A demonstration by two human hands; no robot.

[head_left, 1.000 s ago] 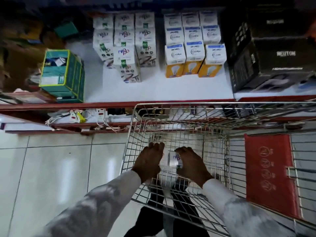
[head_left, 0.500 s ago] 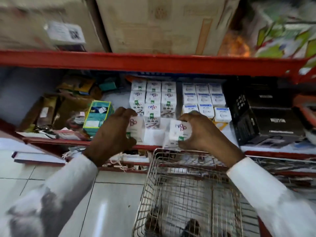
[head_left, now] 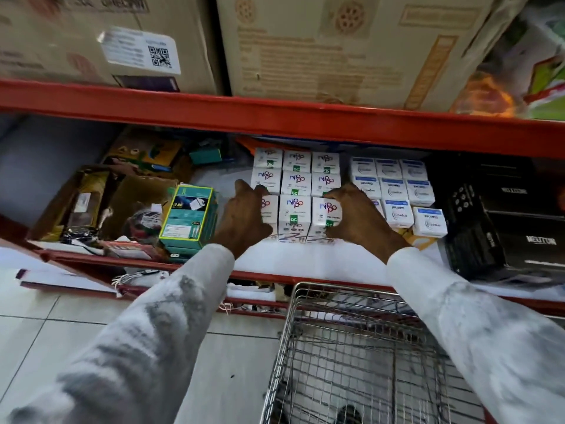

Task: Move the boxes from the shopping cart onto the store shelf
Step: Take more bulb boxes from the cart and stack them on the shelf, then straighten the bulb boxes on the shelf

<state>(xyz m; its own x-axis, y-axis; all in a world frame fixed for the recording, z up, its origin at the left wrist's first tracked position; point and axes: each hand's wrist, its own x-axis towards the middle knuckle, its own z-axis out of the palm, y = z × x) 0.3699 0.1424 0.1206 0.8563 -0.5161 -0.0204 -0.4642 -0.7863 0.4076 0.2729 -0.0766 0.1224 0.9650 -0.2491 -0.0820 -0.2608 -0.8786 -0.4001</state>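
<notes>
left hand (head_left: 244, 215) wraps the outer face of the front-left nippo box (head_left: 269, 209), fingers curled over its top edge: grasping it. right hand (head_left: 354, 215) clasps the front-right nippo box (head_left: 324, 215), thumb at its lower front, fingers over the top. a third nippo box (head_left: 294, 217) stands between the two, touching both. all three rest on the white shelf board (head_left: 305, 261), forming the front row of a white nippo block (head_left: 296, 174) stacked behind them.

judged step: seating and squaring the front row; release not yet made.

risks:
- boxes are light card, tall for their footprint. if a hand drags on withdrawal, an outer box likely tips forward toward the shelf lip and the shopping cart (head_left: 360, 347) below.
- squeezing inward from both sides could pop the middle box up or forward.
- right wrist sits just beside the blue-topped bulb boxes (head_left: 397, 212); a sideways pull-out could knock that stack.
- left forearm passes near the green carton (head_left: 189, 218); a wide elbow swing could nudge it.

cart floor mostly hidden; cannot tell if boxes remain.
</notes>
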